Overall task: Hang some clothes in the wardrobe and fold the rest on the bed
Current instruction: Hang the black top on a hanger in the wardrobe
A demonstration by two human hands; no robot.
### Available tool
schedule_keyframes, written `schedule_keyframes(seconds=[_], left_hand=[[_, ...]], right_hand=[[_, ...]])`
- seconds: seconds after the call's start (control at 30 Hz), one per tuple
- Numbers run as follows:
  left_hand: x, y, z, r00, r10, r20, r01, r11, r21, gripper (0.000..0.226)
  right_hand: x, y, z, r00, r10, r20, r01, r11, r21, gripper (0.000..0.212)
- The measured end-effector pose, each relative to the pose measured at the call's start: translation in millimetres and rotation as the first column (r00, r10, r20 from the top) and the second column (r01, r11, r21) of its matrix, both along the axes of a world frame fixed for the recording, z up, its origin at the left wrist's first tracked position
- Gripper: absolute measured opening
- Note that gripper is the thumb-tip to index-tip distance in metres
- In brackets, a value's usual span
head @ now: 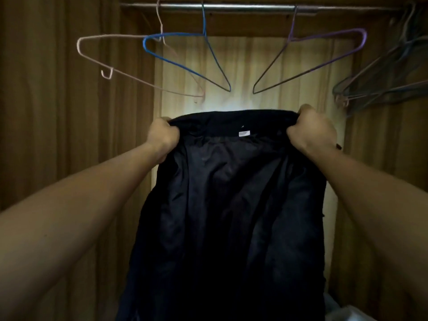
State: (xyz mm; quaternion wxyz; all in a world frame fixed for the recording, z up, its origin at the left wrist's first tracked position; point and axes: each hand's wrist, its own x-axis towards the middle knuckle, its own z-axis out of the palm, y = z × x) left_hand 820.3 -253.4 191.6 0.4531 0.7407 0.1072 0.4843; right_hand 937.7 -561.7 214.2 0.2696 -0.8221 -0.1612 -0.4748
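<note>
Below the metal rail (231, 6) with its thin wire hangers (185, 59), the left hand (162, 137) and right hand (315, 133) clench the smooth black garment's (231, 205) top corners, its creased lining facing out and hem cut off.

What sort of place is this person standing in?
Probably an open wardrobe: a metal rail carries a blue hanger and a purple hanger, and the left hand and right hand hold up a black garment.
</note>
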Motion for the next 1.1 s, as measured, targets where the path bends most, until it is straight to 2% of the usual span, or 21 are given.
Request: schedule_keyframes(seconds=[0.07, 0.13, 0.2, 0.27, 0.3, 0.37, 0.43, 0.5, 0.6, 0.67, 0.73, 0.8, 0.87, 0.93, 1.0, 1.1], left_hand=[[15, 6, -5, 1.0, 0.005, -0.013, -0.004, 0.999, 0.053, 0.024], [32, 16, -32, 0.992, 0.017, -0.128, -0.004, 0.994, 0.105, 0.022], [48, 28, -77, 0.955, 0.034, -0.296, 0.004, 0.992, 0.127, 0.017], [62, 39, -128, 0.889, 0.04, -0.456, 0.016, 0.993, 0.118, 0.016], [67, 42, -153, 0.845, 0.026, -0.534, 0.031, 0.995, 0.098, 0.015], [76, 45, -201, 0.742, -0.048, -0.668, 0.079, 0.997, 0.015, 0.018], [87, 46, -241, 0.645, -0.137, -0.752, 0.117, 0.99, -0.08, 0.025], [100, 43, -275, 0.564, -0.183, -0.805, 0.135, 0.982, -0.129, 0.032], [118, 36, -319, 0.461, -0.218, -0.86, 0.166, 0.973, -0.157, 0.038], [126, 27, -345, 0.431, -0.246, -0.868, 0.227, 0.961, -0.159, 0.04], [129, 17, -360, 0.445, -0.269, -0.855, 0.278, 0.948, -0.154, 0.044], [132, 6, -359, 0.472, -0.307, -0.827, 0.326, 0.932, -0.16, 0.049], [135, -5, -340, 0.486, -0.339, -0.805, 0.371, 0.914, -0.161, 0.05], [137, -14, -305, 0.519, -0.326, -0.79, 0.411, 0.906, -0.104, 0.047], [132, -25, -255, 0.539, -0.324, -0.778, 0.455, 0.889, -0.055, 0.053], [119, -43, -175, 0.588, -0.306, -0.749, 0.515, 0.855, 0.056, 0.064]], right_hand=[[18, 3, -6, 1.0, -0.015, 0.016, 0.015, 0.999, -0.032, 0.016], [41, 5, -32, 0.999, -0.023, -0.029, 0.02, 0.994, -0.107, 0.013], [63, 8, -69, 0.987, -0.019, -0.157, -0.016, 0.976, -0.219, 0.01], [84, 13, -115, 0.927, -0.023, -0.373, -0.115, 0.933, -0.341, 0.012], [94, 15, -140, 0.862, -0.029, -0.506, -0.194, 0.904, -0.382, 0.017], [111, 19, -192, 0.663, -0.048, -0.747, -0.361, 0.854, -0.375, 0.027], [126, 20, -240, 0.488, -0.064, -0.87, -0.453, 0.834, -0.316, 0.033], [140, 21, -281, 0.403, -0.115, -0.908, -0.481, 0.817, -0.318, 0.029], [156, 17, -333, 0.445, -0.224, -0.867, -0.479, 0.759, -0.441, 0.036], [162, 10, -360, 0.446, -0.233, -0.864, -0.465, 0.764, -0.446, 0.055], [163, 6, -372, 0.379, -0.196, -0.905, -0.492, 0.786, -0.376, 0.085], [161, 5, -363, 0.314, -0.139, -0.939, -0.553, 0.777, -0.3, 0.099], [155, 7, -335, 0.333, -0.109, -0.937, -0.59, 0.751, -0.297, 0.092], [149, 9, -295, 0.382, -0.017, -0.924, -0.595, 0.761, -0.26, 0.061], [139, 9, -246, 0.467, 0.097, -0.879, -0.579, 0.785, -0.221, 0.033], [115, 4, -163, 0.584, 0.191, -0.789, -0.536, 0.82, -0.198, 0.027]])
